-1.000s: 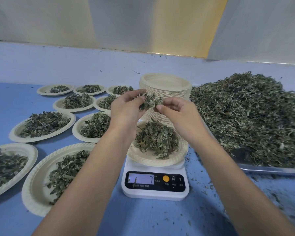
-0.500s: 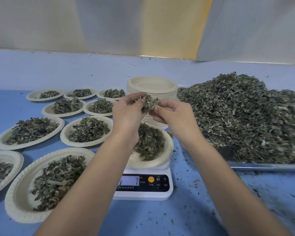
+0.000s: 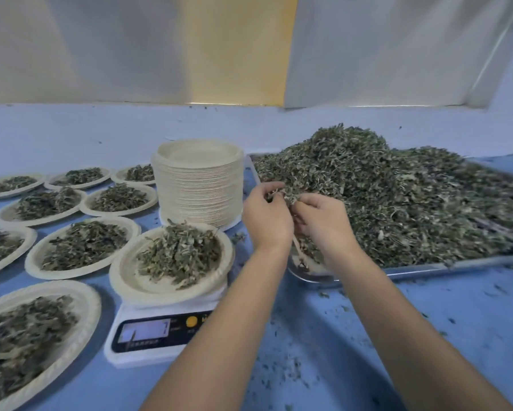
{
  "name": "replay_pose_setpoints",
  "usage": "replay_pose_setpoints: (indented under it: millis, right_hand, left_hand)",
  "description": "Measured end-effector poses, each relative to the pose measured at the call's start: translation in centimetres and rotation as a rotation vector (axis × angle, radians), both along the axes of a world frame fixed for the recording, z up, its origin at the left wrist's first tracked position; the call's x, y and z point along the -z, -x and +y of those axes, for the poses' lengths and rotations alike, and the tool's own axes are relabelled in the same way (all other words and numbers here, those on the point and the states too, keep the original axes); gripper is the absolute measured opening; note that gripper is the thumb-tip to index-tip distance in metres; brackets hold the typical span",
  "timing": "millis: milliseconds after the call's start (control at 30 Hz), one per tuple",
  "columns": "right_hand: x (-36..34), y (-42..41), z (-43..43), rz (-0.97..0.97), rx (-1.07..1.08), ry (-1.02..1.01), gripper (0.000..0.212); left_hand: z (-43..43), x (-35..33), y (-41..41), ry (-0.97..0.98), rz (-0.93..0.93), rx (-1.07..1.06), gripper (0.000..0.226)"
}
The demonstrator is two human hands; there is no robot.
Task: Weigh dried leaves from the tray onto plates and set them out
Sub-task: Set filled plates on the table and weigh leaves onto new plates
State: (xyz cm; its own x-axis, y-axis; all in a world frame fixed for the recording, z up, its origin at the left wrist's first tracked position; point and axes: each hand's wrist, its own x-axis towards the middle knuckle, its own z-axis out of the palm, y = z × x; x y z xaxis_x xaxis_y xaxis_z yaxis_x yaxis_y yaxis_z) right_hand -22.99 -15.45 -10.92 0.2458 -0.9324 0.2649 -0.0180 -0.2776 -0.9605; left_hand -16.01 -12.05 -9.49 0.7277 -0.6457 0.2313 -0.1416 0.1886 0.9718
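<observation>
The heap of dried leaves (image 3: 397, 197) fills the steel tray (image 3: 427, 267) on the right of the blue table (image 3: 367, 351), piled well above its rim. It looks very light, loose and brittle: curled flakes and thin stems that snag on one another, crumble if squeezed and shed crumbs, as the scatter on the table near the tray suggests. A loose pinch from the top or edge of the pile probably serves best, fingertips closing softly round a tuft rather than digging deep.

Left of the tray's far corner stands a tall stack of empty plates (image 3: 199, 188). Nearer, a white scale (image 3: 160, 336) carries a paper plate (image 3: 136, 284) with a mound of leaves on it; its display is lit but too blurred to read. Filled plates (image 3: 30, 259) lie in rows across the left side.

Both forearms reach forward from the near edge to the tray's near-left corner, wrists close together. The left hand (image 3: 267, 216) is seen from the back, with curled fingers and thumb pinching a small tuft of leaves (image 3: 280, 194) just above the heap's edge. The right hand (image 3: 323, 223) sits just beside it, fingers bent inward and pinching the same tuft from the right. Whether the tuft is being taken from the heap or let fall onto it cannot be told.
</observation>
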Motion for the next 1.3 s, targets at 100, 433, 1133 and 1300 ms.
replay_pose_setpoints:
  millis: [100,433,1133,1300]
  right_hand:
    - [1.2,1.4,-1.2,0.103,0.091,-0.015,0.046]
    - [2.4,3.2,-2.9,0.301,0.286,-0.06,0.047]
    - [0.6,-0.4,0.6,0.03,0.245,0.074,0.028]
    - [0.2,-3.8,2.5,-0.065,0.141,0.075,0.028]
  left_hand:
    - [-1.1,1.0,1.5,-0.071,-0.052,0.051,0.022]
    - [-1.5,0.5,2.2,-0.344,-0.102,0.494,0.037]
    - [1.3,-0.5,-0.5,-0.144,0.024,0.48,0.052]
    - [2.9,-1.0,-3.5,-0.083,0.054,0.391,0.042]
